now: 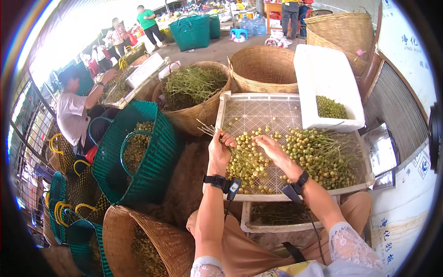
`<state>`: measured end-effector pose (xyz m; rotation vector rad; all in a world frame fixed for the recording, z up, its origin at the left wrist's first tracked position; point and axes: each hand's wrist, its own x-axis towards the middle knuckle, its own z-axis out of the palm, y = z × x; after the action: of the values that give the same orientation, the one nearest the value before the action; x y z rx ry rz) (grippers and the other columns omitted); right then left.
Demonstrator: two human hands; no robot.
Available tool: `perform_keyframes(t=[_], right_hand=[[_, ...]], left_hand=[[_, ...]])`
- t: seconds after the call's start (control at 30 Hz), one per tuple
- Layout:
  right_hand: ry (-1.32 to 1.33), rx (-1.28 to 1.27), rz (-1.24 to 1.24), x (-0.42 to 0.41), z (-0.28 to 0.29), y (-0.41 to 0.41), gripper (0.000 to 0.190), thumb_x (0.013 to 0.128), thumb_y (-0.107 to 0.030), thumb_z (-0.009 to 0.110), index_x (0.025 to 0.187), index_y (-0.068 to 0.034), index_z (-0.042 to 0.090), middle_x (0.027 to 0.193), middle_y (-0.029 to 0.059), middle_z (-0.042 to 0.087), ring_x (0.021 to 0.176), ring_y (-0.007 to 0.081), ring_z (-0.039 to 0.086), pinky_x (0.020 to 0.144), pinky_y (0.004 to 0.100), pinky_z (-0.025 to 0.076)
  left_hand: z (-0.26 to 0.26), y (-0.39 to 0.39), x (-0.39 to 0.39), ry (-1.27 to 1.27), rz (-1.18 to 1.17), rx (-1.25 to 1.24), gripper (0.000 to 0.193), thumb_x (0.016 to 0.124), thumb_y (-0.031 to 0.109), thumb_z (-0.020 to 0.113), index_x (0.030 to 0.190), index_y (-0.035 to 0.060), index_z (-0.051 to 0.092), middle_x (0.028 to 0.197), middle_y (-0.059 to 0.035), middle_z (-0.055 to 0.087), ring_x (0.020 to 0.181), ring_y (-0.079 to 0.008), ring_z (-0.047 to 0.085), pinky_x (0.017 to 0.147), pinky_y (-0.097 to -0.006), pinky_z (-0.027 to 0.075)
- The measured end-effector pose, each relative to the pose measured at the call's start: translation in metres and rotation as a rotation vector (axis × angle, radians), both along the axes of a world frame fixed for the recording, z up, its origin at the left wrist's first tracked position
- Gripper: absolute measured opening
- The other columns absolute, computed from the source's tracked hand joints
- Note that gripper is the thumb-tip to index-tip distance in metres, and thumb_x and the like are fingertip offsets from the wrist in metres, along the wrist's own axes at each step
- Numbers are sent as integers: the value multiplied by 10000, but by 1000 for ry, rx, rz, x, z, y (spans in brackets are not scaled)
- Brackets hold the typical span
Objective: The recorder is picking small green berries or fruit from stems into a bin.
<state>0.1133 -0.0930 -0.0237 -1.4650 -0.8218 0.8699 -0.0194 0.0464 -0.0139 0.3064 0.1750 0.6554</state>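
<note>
My left hand [222,147] grips the cut stems [207,128] of a bunch of small round yellow-green fruits [247,162]. The stem ends stick out past its thumb, and the fruits hang towards me over a white plastic mesh tray [263,107]. Just right of the bunch, at its upper edge, is my right hand [268,147], fingers curled. Whether a fruit sits between its fingertips cannot be made out. A larger heap of fruits on stems [316,155] lies on the tray's right side. Loose fruits [258,131] are scattered beyond my hands.
A white foam box [323,67] holding picked fruits rests on the tray's far right corner. Wicker baskets [264,67] stand behind, one filled with bare stems [193,83]. A green woven basket [138,194] with fruits is at left. A seated person [74,107] works beyond it.
</note>
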Motion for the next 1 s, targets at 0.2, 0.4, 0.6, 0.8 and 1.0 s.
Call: perform_keyframes(t=[0.2, 0.4, 0.6, 0.8, 1.0], right_hand=[[-54, 117, 233, -15, 5, -11, 239, 847, -218, 562, 972, -20, 608, 879, 71, 623, 791, 126, 572, 628, 227, 444], [-419, -8, 90, -9, 20, -26, 149, 818, -134, 587, 831, 14, 599, 632, 50, 557, 559, 90, 472, 505, 260, 384], [-548, -79, 119, 16, 23, -39, 123, 801, -104, 601, 783, 18, 597, 636, 62, 551, 563, 97, 472, 520, 267, 394], [-154, 41, 42, 29, 56, -48, 101, 813, -61, 587, 873, 18, 602, 796, 48, 596, 706, 101, 536, 658, 231, 459], [-136, 257, -84, -2, 60, -17, 47, 809, -40, 582, 836, -2, 587, 765, 27, 590, 705, 81, 530, 652, 219, 438]], left_hand=[[-8, 1, -5, 206, 187, 301, 317, 928, 296, 357, 708, 73, 402, 546, -19, 328, 500, -165, 366, 507, -305, 355], [6, -13, 5, 164, 64, 84, 237, 929, 247, 358, 748, 94, 359, 601, 1, 264, 521, -134, 296, 481, -272, 306], [1, -2, -6, 26, -22, 32, 246, 934, 253, 362, 737, 107, 334, 629, 17, 241, 537, -111, 261, 479, -245, 270], [18, -32, 8, 257, -128, 297, 304, 922, 292, 410, 681, 116, 350, 582, 26, 284, 506, -111, 299, 460, -259, 290], [17, -70, 27, 346, -207, 490, 264, 914, 275, 441, 736, 82, 425, 581, 17, 362, 492, -107, 382, 432, -258, 342]])
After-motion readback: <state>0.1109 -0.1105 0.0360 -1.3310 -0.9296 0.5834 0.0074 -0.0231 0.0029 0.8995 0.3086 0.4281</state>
